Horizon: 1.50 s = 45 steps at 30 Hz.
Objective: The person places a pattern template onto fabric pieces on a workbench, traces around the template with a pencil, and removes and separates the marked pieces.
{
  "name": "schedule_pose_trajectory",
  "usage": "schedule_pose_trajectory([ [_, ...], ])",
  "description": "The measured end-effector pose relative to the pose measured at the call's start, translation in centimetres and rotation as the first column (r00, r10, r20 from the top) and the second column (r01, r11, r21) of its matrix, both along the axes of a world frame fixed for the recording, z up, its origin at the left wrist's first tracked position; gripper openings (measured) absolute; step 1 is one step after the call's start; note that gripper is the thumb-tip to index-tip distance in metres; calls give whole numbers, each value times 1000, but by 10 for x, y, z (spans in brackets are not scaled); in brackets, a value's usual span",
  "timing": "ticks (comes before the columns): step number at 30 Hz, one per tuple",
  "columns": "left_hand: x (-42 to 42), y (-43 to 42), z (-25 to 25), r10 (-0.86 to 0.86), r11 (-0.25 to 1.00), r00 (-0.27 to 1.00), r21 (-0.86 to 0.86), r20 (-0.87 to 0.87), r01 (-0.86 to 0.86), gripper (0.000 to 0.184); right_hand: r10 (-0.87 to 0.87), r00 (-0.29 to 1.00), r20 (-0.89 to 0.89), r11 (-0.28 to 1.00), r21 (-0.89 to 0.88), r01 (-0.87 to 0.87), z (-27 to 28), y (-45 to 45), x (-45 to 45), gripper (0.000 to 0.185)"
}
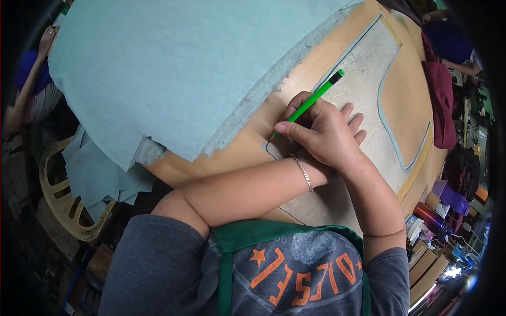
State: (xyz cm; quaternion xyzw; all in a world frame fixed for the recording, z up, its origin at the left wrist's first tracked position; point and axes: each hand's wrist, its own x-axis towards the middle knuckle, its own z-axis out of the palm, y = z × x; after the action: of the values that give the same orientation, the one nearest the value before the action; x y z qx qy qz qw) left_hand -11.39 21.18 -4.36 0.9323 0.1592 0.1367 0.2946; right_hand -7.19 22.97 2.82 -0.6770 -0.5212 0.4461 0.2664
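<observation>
Currently, the right hand (326, 129) grips a green pen (311, 102) at the edge of a grey sheet (371, 71).

The pen is tilted, pinched between thumb and fingers, lower end near the sheet's left edge; tip contact cannot be determined. The left hand (357, 123), wearing a bracelet (305, 174) at the wrist, crosses beneath the right; its visible fingers are extended and slightly spread on the grey sheet, the remainder mostly covered. The grey sheet lies on a tan sheet (411, 100). A large pale-blue sheet (158, 68) with a rough edge occupies the upper left; below it, blue pieces (95, 174) rest on a chair (50, 181).
</observation>
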Motion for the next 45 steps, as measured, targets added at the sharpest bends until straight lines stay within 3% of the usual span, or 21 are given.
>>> schedule_pose_trajectory([
  [2,8,-7,-12,67,965,989,-261,135,-30,62,-49,998,30,999,10,49,5,4,12,18],
  [5,-8,9,32,-89,996,968,-15,-234,88,65,-250,967,-46,967,44,252,-3,20,61,18],
  [6,-10,4,24,13,1000,999,-12,-34,-14,69,-265,963,39,958,120,259,-12,27,85,18],
  [7,-10,7,30,-5,1000,999,-19,-40,4,68,-284,951,121,947,193,258,-20,36,110,17],
  [8,-10,7,31,-16,1000,999,-22,-43,15,69,-369,928,-53,905,208,372,-21,45,128,19],
  [13,-8,11,39,-53,998,993,-38,-107,49,70,-558,828,-55,793,256,552,-14,98,227,13],
  [16,-6,12,40,-80,996,987,-53,-137,73,69,-708,701,90,637,511,577,-34,133,285,20],
  [19,-4,13,42,-102,994,979,-43,-177,95,70,-791,476,384,587,695,415,-39,149,294,23],
  [20,-4,13,42,-102,995,979,-34,-177,97,70,-800,454,392,579,704,412,-41,146,293,25],
  [23,-4,12,41,-101,995,980,-8,-173,101,69,-850,526,14,361,744,563,-43,114,292,24],
  [25,-4,11,41,-94,995,983,14,-160,98,67,-782,622,-44,431,683,590,-44,62,277,21],
  [29,-6,11,44,-92,995,986,36,-142,98,65,-791,514,-332,300,521,799,-32,-48,209,15],
  [31,-2,13,47,-92,995,982,21,-166,96,64,-846,424,-324,235,488,841,-37,-82,194,16],
  [34,13,11,56,-14,1000,970,14,-241,18,60,-787,378,-488,124,474,872,-58,-94,190,15],
  [38,79,42,60,50,992,983,119,-177,-29,53,-784,430,-447,196,479,856,-61,-88,191,16],
  [43,199,114,41,105,961,987,268,-123,-69,50,-760,394,-517,150,451,880,-55,-85,187,16],
  [45,216,130,42,145,955,969,285,-200,-84,52,-747,394,-536,145,446,883,-57,-86,189,16],
])
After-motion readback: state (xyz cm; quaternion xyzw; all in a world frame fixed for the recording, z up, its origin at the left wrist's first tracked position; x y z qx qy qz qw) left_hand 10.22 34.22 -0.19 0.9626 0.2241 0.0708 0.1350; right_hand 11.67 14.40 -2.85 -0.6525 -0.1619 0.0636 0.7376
